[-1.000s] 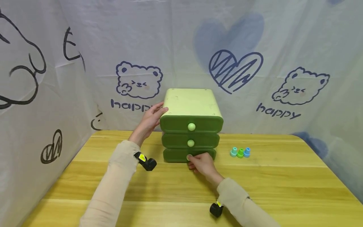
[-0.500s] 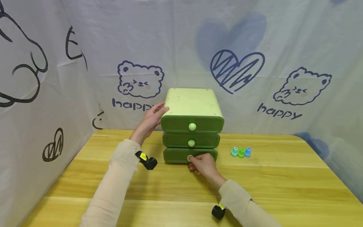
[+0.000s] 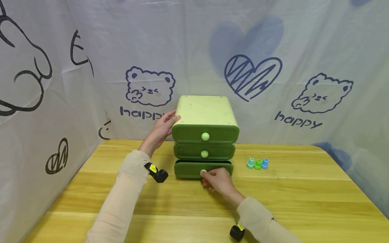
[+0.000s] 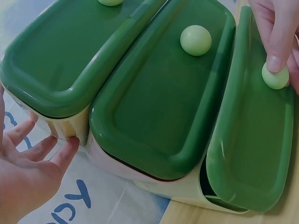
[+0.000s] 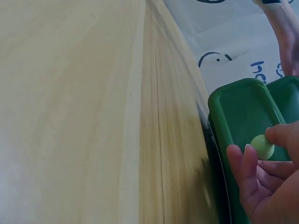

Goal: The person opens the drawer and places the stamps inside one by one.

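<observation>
A small green drawer cabinet [image 3: 206, 109] with three stacked drawers stands on the table. My right hand [image 3: 220, 182] pinches the round pale knob [image 4: 275, 77] of the bottom drawer [image 3: 188, 169], which is pulled out slightly, with a dark gap along its top edge. On the cabinet's left side rests my left hand [image 3: 161, 130], its fingers extended against the wall near the top, as the left wrist view also shows. The top drawer [image 3: 188, 134] and the middle drawer [image 3: 188, 151] are closed. What the bottom drawer holds is hidden.
Right of the cabinet, three small cone-shaped pieces stand in a row on the wooden table [image 3: 304, 189]: a teal one [image 3: 250, 163], a green one [image 3: 258, 164] and a blue one [image 3: 265, 164]. A printed white cloth [image 3: 194, 44] hangs behind.
The bottom drawer has come out a little toward me, with my right hand on its knob moving back. My left hand has stayed on the cabinet's side.
</observation>
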The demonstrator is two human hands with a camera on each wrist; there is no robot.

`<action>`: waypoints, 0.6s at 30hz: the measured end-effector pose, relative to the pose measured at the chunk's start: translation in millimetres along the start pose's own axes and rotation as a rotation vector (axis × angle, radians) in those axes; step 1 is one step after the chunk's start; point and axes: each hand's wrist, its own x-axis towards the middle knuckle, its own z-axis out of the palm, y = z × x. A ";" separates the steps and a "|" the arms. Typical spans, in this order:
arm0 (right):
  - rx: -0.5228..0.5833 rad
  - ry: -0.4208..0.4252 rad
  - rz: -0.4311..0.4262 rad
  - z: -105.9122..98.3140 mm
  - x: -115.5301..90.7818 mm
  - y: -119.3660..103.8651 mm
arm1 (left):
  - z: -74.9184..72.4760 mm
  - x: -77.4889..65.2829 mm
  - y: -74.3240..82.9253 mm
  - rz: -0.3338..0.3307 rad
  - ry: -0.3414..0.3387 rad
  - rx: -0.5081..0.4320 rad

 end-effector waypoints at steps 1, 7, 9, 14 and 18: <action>-0.006 -0.003 -0.004 0.0 -0.7 0.0 | -0.1 0.4 -0.3 0.000 0.000 0.000; -0.046 -0.014 -0.034 0.4 -6.1 -1.2 | -0.2 0.5 -0.6 0.003 -0.002 -0.002; -0.054 -0.015 -0.037 0.2 -8.0 -1.9 | 0.0 0.2 -0.5 0.002 -0.003 -0.006; -0.059 -0.024 -0.038 -1.0 -13.2 -4.0 | 0.1 0.2 -0.5 0.000 -0.012 -0.007; -0.054 -0.040 -0.034 -2.0 -16.6 -5.1 | 0.1 0.2 -0.6 0.002 -0.014 -0.012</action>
